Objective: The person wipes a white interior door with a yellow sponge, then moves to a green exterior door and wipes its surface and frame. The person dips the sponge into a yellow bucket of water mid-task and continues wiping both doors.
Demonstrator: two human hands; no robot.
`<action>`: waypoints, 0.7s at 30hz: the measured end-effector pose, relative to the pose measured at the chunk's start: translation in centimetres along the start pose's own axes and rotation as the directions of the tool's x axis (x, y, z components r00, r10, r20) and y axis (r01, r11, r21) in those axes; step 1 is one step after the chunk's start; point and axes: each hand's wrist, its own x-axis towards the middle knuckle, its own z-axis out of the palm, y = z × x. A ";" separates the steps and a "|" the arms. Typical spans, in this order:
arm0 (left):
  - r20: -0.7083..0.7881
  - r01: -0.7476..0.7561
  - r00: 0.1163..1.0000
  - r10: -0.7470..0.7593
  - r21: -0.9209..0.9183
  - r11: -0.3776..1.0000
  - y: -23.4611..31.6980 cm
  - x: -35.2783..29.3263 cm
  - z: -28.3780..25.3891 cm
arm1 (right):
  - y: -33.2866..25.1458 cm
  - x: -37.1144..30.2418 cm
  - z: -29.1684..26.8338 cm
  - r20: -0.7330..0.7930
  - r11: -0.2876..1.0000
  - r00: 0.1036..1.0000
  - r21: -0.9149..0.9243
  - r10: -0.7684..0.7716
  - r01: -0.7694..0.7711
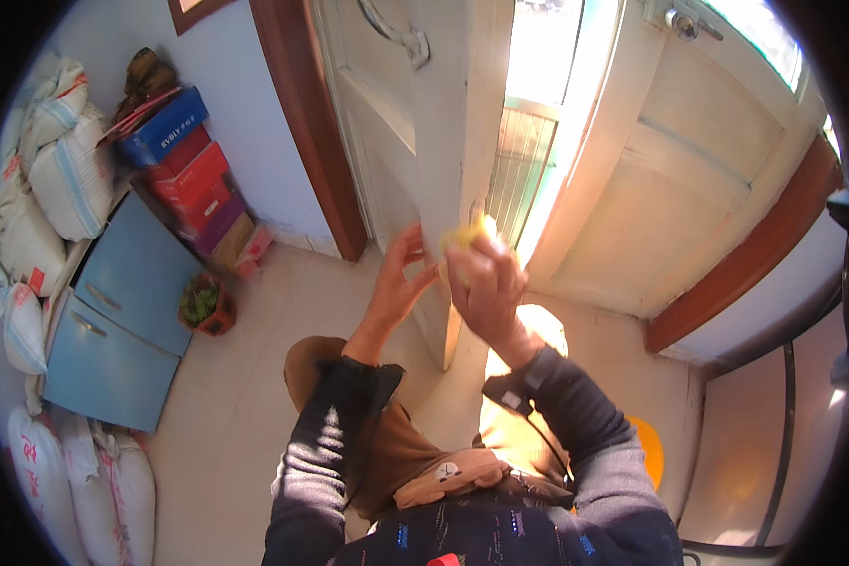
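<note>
The cream-coloured door leaf (441, 141) stands ajar in front of me, its edge turned toward me. My right hand (486, 283) is closed around a yellow cloth (464, 236), pressed to the door's edge on its right side. Motion blur and the fingers hide much of the cloth, and it may be a sponge. On the left face of the same door, my left hand (396, 288) has its fingers apart, thumb toward the edge, and appears to touch the door with nothing held in it. A curved metal handle (396, 33) sits higher up on that face.
To the left stand a blue cabinet (113, 302) with white sacks (71, 179) on it, stacked boxes (189, 179) and a potted plant (206, 304). More sacks (90, 481) lie on the floor. A second door leaf (670, 170) and a yellow round object (645, 453) are at right.
</note>
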 end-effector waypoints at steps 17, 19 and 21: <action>0.089 0.045 0.996 -0.028 -0.198 0.979 -0.4 0.7 0.3 | 1.1 -7.0 -0.3 0.169 0.973 0.960 0.028 0.221 -0.229; 0.100 0.051 0.994 -0.035 -0.162 0.986 -0.7 0.8 0.2 | 1.6 -7.1 0.5 0.087 0.977 0.980 0.106 0.177 -0.186; 0.099 0.063 0.994 -0.050 -0.133 0.989 -0.8 0.8 0.1 | 1.5 -9.4 0.9 0.109 0.977 0.983 0.133 0.150 -0.164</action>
